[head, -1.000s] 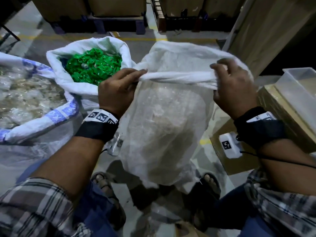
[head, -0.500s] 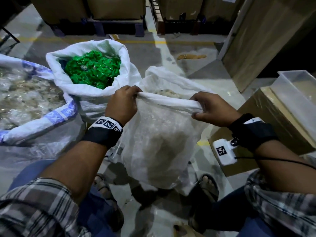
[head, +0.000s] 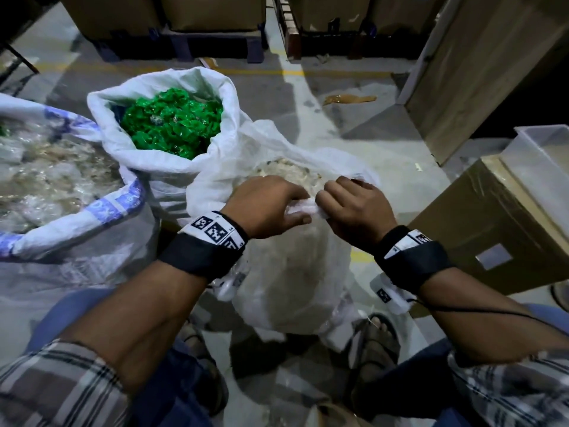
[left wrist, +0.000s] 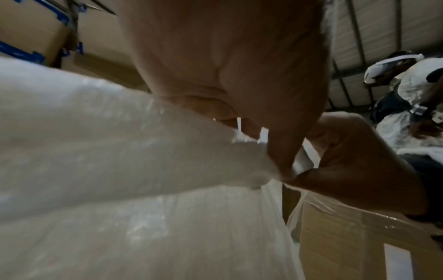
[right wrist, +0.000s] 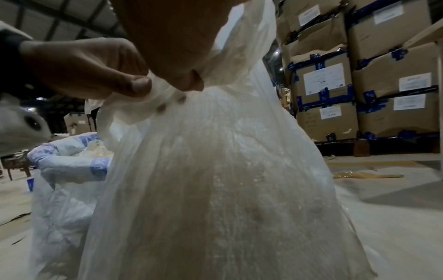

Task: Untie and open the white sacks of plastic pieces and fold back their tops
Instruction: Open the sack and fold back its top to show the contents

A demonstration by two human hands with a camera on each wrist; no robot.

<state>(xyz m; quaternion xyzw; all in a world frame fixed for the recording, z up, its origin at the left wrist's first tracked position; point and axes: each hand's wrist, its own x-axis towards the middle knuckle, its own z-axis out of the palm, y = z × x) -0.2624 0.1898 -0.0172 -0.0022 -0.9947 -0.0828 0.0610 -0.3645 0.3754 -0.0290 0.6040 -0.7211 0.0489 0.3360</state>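
Both hands met at the near rim of the white sack (head: 289, 282), which stood on the floor between the person's feet: the left hand (head: 268, 204) and the right hand (head: 357, 208) each pinched the bunched edge with curled fingers, seemingly to roll the top back over itself. The sack of green pieces (head: 172, 127) touched its left side and a cardboard box (head: 492, 223) crowded the right, so only the far side offered free room

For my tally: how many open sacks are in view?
3: the blue-printed sack at left, the sack of green pieces behind, and the pale-filled sack both hands grip. Others may be hidden.
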